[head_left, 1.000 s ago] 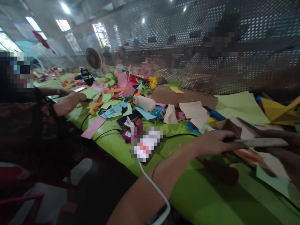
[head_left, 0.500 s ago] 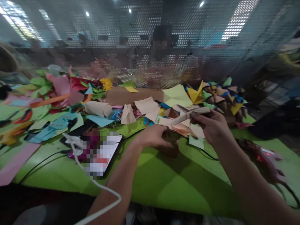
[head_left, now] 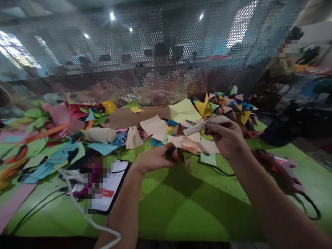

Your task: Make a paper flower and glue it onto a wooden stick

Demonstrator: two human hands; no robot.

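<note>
From the middle of the view, the right hand (head_left: 229,135) is lying at three o'clock, its fingers narrowed and pinching a narrow cream paper strip (head_left: 193,129), rolled or folded, probably gripped there so that its far end is pointing freely toward the centre. The left hand (head_left: 155,157) is hovering over the green desk (head_left: 155,214) near six o'clock, its fingers curling round a brown curled piece (head_left: 178,154), apparently paper — loosely, perhaps so the curl is not being crushed. A pink glue gun (head_left: 284,169) with a red light is resting between three and four o'clock, likely set apart from the multicoloured paper scraps (head_left: 59,119) for safety. The left fingers and shade are hiding much of the brown piece; a dark, blade-like thing (head_left: 190,122) behind the strip is too blurred to identify, and pixelation is covering part of the black-edged smartphone (head_left: 115,186) near seven o'clock.
</note>
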